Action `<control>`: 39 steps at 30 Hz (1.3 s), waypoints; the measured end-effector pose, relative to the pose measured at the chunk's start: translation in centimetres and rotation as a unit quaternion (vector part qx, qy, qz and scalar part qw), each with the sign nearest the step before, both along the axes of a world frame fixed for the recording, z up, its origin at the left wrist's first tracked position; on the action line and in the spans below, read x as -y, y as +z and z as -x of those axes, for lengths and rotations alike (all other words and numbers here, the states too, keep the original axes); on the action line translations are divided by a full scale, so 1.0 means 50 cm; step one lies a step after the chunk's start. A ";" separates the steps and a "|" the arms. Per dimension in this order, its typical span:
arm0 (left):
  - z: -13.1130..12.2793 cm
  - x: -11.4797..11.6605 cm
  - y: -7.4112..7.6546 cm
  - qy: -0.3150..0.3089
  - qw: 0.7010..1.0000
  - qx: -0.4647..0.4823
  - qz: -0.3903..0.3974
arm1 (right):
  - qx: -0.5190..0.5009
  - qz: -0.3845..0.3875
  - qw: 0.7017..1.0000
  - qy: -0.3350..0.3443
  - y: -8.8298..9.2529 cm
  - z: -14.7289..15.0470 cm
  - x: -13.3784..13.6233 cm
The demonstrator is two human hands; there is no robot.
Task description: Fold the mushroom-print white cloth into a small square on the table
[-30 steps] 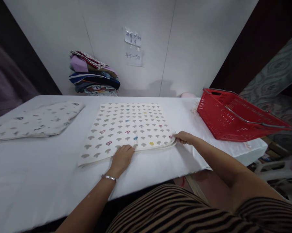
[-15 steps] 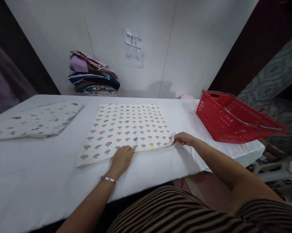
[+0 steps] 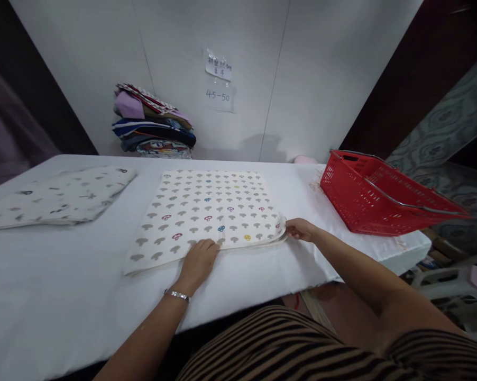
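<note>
A folded white cloth with a mushroom print (image 3: 210,211) lies in front of me, mostly grey mushrooms with a few coloured ones. At the middle of its near edge, my left hand (image 3: 200,259) rests open on the fabric, fingers laid down on it, a silver bracelet on the wrist. My right hand (image 3: 300,229) is closed on the near right corner, pinching the layers. That corner is slightly raised and curved, its layered edges showing.
Another folded white printed cloth (image 3: 80,196) lies at the left of the white-covered table (image 3: 83,280). A pile of folded fabrics (image 3: 155,124) stands by the wall. At the right sits a red plastic basket (image 3: 353,198) with metal handles. Paper signs (image 3: 219,95) hang on the wall.
The cloth's near right corner looks slightly more curved, its layers a little further apart. Both hands stay nearly where they were.
</note>
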State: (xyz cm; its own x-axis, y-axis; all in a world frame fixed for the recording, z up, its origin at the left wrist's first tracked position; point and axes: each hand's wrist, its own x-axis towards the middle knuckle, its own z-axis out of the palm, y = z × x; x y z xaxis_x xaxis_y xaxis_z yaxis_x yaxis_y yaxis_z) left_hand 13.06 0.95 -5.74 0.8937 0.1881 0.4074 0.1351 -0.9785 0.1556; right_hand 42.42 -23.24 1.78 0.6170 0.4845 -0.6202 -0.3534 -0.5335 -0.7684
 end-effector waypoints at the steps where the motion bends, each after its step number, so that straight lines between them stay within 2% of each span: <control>1: 0.000 0.000 0.000 0.001 1.000 0.001 0.000 | -0.001 -0.006 1.000 0.004 0.002 0.002 -0.001; 6: 0.001 0.000 0.000 -0.005 1.000 0.013 0.010 | 0.002 -0.014 1.000 0.020 0.004 0.004 -0.013; 12: 0.001 -0.001 -0.006 -0.014 0.999 0.030 0.013 | 0.023 0.029 0.999 0.011 -0.013 -0.001 -0.022; 17: 0.000 -0.001 -0.009 -0.007 1.000 0.023 0.001 | 0.021 0.046 0.999 0.008 -0.012 -0.004 -0.028; 30: 0.003 0.002 0.004 -0.009 1.000 0.017 0.021 | 0.051 0.061 0.997 0.006 -0.007 0.000 -0.045; 39: 0.003 0.002 0.001 -0.007 0.999 0.016 0.031 | 0.078 0.054 0.996 0.005 0.005 0.003 -0.010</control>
